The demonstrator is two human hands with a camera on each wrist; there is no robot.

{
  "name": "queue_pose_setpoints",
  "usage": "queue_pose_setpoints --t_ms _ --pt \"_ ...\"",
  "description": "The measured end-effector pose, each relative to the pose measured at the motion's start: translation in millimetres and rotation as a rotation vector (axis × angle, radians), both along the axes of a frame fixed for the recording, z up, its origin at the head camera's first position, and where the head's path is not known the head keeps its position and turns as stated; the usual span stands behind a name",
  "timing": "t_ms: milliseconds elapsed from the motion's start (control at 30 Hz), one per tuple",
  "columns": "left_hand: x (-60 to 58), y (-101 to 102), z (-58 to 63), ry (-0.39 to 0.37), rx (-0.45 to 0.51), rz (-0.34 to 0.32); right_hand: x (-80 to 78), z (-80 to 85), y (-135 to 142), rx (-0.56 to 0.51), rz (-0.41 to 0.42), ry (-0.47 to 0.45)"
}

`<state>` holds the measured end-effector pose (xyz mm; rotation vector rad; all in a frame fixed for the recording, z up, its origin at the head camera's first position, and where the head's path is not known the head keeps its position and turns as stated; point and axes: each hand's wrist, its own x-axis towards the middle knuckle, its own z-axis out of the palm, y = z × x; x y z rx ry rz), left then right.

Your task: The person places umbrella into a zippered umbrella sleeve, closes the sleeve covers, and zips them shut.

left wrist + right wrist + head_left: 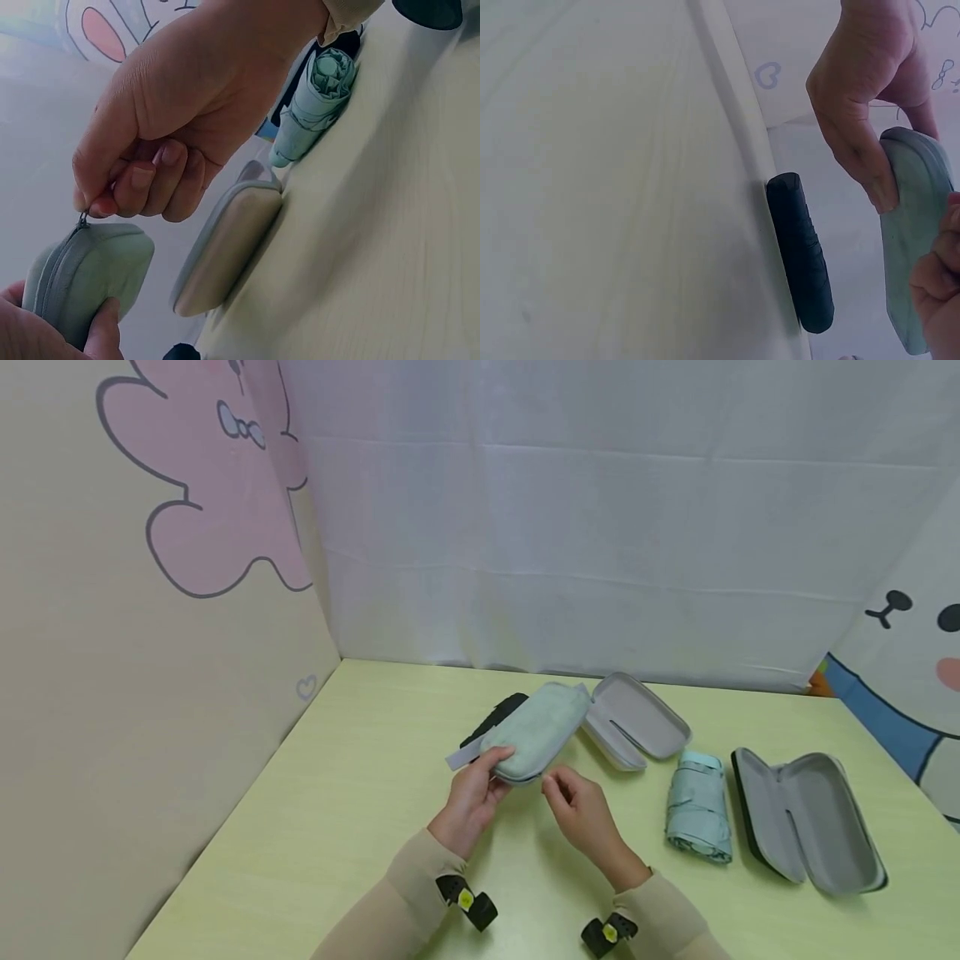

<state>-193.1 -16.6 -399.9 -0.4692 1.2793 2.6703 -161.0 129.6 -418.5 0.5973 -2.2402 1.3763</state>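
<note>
Sleeves (397, 902), beige, 2. Left hand (471, 795): thumb over, fingers under, gripping 1 mint zip case (540, 727), raised above the table (315, 843). Right hand (588, 817): thumb and forefinger pinching its zip pull (83, 220), other fingers curled. Outward: 1 black roll (495, 717), 1 open grey case (647, 714), both toward far edge; 1 green roll (699, 810), 1 black-backed case (836, 818), open, toward right edge.

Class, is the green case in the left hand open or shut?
The case looks shut: its sides meet along the zip. Whether fully zipped, I cannot tell.
</note>
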Motion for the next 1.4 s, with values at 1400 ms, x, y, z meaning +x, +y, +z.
queue_pose_setpoints --t_ms 1400 --pt "-18.1 -42 -1.2 0.100 -0.237 -0.444 4.8 35.0 31 -0.039 -0.023 -0.102"
